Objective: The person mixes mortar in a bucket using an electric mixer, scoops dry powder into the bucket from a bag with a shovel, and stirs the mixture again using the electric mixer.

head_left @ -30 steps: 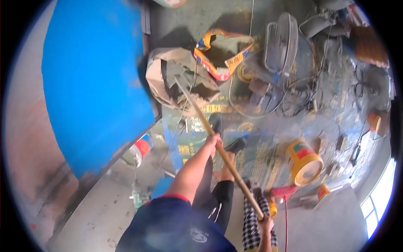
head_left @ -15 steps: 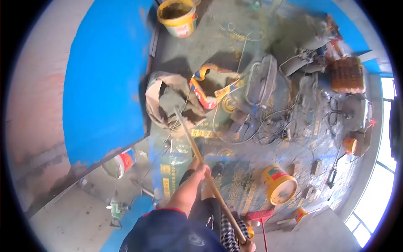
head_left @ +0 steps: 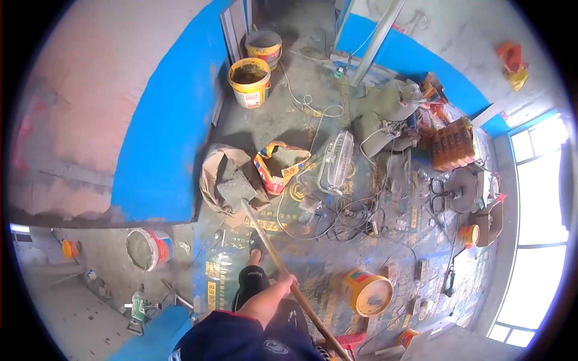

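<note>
My left hand is wrapped round the long wooden handle of a shovel. From my hand the handle runs forward to a grey blade inside an open brown paper bag. Grey material shows at the blade; where blade ends and material begins is hard to tell. The handle's rear end leaves the view at the bottom, and my right hand is out of sight. Just right of the paper bag stands an open red and yellow bag with grey material inside.
Ahead stand a yellow bucket and another bucket behind it. A fan and tangled cables lie right of the bags. Closer are a lidded yellow bucket, a white bucket and a green power tool.
My view has tilted up and shifted, so the bags sit lower and more of the far room shows. My right hand on the handle's end has left the view.
</note>
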Available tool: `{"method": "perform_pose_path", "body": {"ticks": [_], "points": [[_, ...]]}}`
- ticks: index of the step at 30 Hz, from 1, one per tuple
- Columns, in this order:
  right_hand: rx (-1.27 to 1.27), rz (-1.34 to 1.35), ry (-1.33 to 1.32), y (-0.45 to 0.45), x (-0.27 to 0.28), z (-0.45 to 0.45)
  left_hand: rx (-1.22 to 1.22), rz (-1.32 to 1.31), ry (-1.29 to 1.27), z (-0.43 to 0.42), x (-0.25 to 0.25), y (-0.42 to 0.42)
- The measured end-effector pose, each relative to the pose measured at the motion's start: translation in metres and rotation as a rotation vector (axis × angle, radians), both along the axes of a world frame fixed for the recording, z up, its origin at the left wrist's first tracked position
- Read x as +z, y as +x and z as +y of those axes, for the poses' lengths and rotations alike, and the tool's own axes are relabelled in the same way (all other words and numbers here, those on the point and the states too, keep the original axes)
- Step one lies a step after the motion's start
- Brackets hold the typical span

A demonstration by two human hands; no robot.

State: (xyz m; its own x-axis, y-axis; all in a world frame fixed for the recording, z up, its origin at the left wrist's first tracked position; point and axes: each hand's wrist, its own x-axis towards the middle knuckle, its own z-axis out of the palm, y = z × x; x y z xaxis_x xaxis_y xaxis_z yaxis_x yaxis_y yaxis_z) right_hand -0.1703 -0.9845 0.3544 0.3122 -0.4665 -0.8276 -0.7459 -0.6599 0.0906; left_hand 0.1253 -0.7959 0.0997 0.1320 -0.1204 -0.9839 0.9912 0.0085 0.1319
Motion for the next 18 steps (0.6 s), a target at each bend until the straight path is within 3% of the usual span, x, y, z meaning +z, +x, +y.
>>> {"method": "perform_pose_path", "body": {"ticks": [1,2,4,5,13,16,18], "points": [[0.015,-0.017,0.003,-0.003,0.004,-0.004,-0.026,-0.025,0.051,-0.006,0.044,0.006],[0.031,-0.036,0.004,-0.007,0.008,-0.008,-0.010,-0.036,0.030,-0.010,0.035,-0.006],[0.069,-0.070,0.009,-0.013,0.017,-0.020,0.112,0.044,-0.054,-0.019,-0.039,-0.046],[0.095,-0.079,0.014,-0.017,0.022,-0.026,0.130,0.054,-0.050,-0.023,-0.038,-0.054],[0.294,-0.108,0.080,-0.019,0.077,-0.082,0.316,0.102,-0.022,-0.021,0.068,-0.061],[0.354,-0.100,0.089,-0.011,0.097,-0.100,0.364,0.163,-0.015,-0.007,0.080,-0.067],[0.401,-0.087,0.098,-0.002,0.112,-0.110,0.441,0.176,-0.033,-0.014,0.013,-0.095]]}}
